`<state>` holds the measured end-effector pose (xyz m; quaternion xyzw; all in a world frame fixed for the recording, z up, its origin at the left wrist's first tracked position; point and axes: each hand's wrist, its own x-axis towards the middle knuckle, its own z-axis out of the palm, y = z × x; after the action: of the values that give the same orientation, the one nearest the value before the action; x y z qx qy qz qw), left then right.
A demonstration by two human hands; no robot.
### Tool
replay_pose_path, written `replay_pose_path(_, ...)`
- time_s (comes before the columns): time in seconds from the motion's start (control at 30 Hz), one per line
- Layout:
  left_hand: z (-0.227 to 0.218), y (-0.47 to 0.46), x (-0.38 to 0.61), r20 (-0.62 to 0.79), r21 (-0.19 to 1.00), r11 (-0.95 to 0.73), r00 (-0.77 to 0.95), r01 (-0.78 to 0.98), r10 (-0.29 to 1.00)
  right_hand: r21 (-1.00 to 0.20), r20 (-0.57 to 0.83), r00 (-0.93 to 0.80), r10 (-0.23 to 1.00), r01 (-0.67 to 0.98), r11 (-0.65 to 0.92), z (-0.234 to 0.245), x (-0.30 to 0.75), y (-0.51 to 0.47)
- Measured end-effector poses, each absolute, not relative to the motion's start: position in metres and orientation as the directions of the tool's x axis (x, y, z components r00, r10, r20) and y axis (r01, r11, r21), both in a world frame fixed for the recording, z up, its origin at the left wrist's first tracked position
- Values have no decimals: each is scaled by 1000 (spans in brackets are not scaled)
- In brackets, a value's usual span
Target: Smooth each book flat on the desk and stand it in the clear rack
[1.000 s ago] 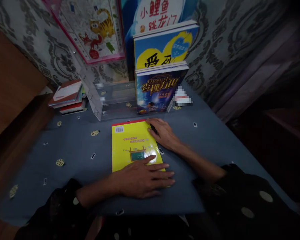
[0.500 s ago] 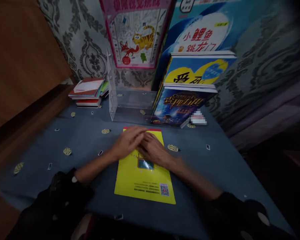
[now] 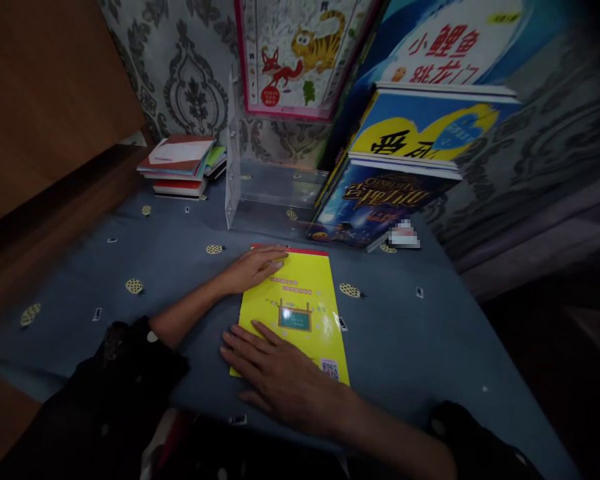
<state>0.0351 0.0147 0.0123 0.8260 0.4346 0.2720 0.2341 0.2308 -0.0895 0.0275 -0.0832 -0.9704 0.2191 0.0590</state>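
A glossy, rectangular yellow book [image 3: 300, 300] lies flat on the patterned blue-grey cloth [image 3: 405, 373], before a clear, smooth rack [image 3: 233, 180]. The left hand [image 3: 255, 269], loosely extended, rests on the book's far left corner; the right hand [image 3: 283, 373], palm down, unclenched, fingers slightly spread, lies across its near part.

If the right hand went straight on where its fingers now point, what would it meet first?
Most likely the left forearm, ahead of the right hand, though depth is unclear.
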Motion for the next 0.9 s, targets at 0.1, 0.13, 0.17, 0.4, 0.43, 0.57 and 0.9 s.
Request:
replay_pose_path(0.1,10,13,36,264,560,-538,480,630,837,-436,103,-969,223,157,886,26,236,-95)
replay_pose_path(0.13,10,13,36,271,539,-549,486,639,831,-437,113,-966,232,161,885,26,237,-95)
replay_pose_path(0.17,10,12,36,279,519,-561,493,645,824,-439,120,-963,241,167,883,27,238,-96)
replay_pose_path(0.4,3,8,37,328,413,-608,512,678,794,-495,90,-908,408,315,810,32,253,-99)
replay_pose_path(0.43,2,9,37,330,406,-612,515,679,791,-503,97,-894,437,335,797,31,259,-96)
replay_pose_path(0.57,1,9,36,345,396,-616,511,681,787,-567,203,-735,647,450,690,30,292,-65)
replay_pose_path(0.9,4,8,37,316,361,-600,512,714,799,-621,693,-144,706,378,687,74,325,-69)
